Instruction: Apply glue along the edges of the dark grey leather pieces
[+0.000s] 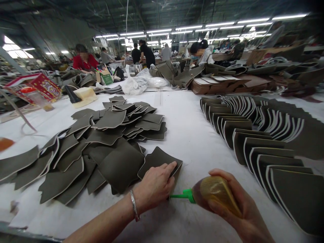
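Head view: toward the near edge of the worktop (184, 131), right hand (244, 204) clasps a bottle (219, 192); oversqueezing could flood the panel (159, 158) under left hand (155, 184), its grip unclear.

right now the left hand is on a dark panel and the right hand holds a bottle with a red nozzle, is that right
Not quite: the nozzle is green, not red, as the head view shows. The rest stands: the left hand is on a dark panel and the right hand holds the bottle.
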Demonstrator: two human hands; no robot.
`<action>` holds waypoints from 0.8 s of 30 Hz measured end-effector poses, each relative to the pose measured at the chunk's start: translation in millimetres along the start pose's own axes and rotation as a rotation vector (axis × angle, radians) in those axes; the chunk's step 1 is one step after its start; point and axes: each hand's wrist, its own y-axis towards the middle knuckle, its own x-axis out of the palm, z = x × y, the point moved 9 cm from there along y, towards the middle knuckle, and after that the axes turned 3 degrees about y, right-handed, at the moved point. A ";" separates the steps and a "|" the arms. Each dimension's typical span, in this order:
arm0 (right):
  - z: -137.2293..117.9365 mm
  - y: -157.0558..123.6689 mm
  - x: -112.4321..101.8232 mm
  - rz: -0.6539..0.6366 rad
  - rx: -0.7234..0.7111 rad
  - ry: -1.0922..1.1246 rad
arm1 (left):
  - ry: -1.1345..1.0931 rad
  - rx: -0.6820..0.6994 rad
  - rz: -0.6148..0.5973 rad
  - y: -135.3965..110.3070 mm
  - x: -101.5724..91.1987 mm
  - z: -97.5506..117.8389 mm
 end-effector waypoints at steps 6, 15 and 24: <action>7.6 -3.4 -2.2 0.033 0.010 0.026 | 0.001 -0.004 -0.003 -0.7 -0.6 0.8; 4.4 4.4 -18.0 0.101 -0.087 -0.087 | -0.007 0.002 -0.015 0.9 0.9 0.6; 15.6 10.7 -18.6 0.054 -0.021 0.019 | -0.066 0.029 -0.027 6.3 0.7 -2.5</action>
